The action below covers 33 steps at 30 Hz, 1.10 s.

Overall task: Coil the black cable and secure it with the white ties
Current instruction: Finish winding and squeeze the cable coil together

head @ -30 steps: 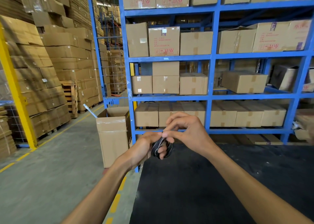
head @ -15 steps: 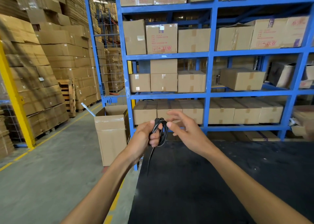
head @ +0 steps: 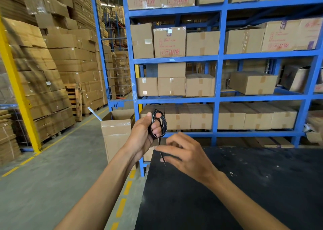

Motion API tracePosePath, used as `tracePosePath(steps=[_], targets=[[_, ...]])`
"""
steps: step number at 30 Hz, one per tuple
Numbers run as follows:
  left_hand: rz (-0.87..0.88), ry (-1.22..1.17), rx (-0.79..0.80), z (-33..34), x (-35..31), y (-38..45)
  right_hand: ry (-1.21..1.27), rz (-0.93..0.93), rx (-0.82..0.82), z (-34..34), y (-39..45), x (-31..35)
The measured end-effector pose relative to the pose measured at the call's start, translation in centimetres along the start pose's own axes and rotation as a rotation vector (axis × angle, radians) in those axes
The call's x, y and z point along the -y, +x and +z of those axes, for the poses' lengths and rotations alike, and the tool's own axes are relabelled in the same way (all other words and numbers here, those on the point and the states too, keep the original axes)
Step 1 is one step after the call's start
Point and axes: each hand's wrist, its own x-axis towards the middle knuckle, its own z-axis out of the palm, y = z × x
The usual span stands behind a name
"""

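Two hands: left hand (head: 142, 135) fingers grip the black cable (head: 160, 123) coil; right hand (head: 187, 155) fingers pinch its tail.

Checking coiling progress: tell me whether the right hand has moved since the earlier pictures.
Yes. The right hand dropped below the coiled cable, onto its tail, toward the black table.

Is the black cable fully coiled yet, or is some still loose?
Mostly coiled. The left hand grips the black cable as a bundle of loops, but one tail hangs down to the right hand, which pinches it.
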Motion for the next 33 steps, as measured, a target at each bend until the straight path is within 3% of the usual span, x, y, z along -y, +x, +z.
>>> tracePosePath(steps=[5, 10, 15, 18, 22, 25, 29, 33], targets=[[0.017, 0.078, -0.011, 0.2, 0.3, -0.1, 0.019, -0.093, 0.052, 0.0, 1.0, 0.7], [0.066, 0.346, -0.012, 0.3, 1.2, -0.8, 0.042, -0.114, 0.152, -1.2, 2.4, 0.6], [-0.014, 0.472, 0.076, -0.1, 1.9, -1.5, 0.079, -0.101, 0.085, -3.0, 3.6, -0.3], [-0.029, 0.579, 0.183, -0.1, 2.0, -1.9, 0.159, 0.012, 0.090, -4.3, 4.0, -1.4], [-0.076, 0.523, 0.305, 0.5, 1.5, -2.2, 0.261, 0.157, 0.161, -5.2, 3.9, -2.6], [-0.092, 0.553, 0.366, 0.7, 1.3, -2.1, 0.347, 0.288, 0.123, -5.6, 3.6, -2.8], [-0.088, 0.585, 0.387, 1.1, 1.0, -2.2, 0.570, 0.529, 0.222, -6.4, 3.5, -2.6], [-0.080, 0.639, 0.380, 1.2, 0.4, -2.0, 0.681, 0.552, 0.210, -6.5, 3.4, -2.4]])
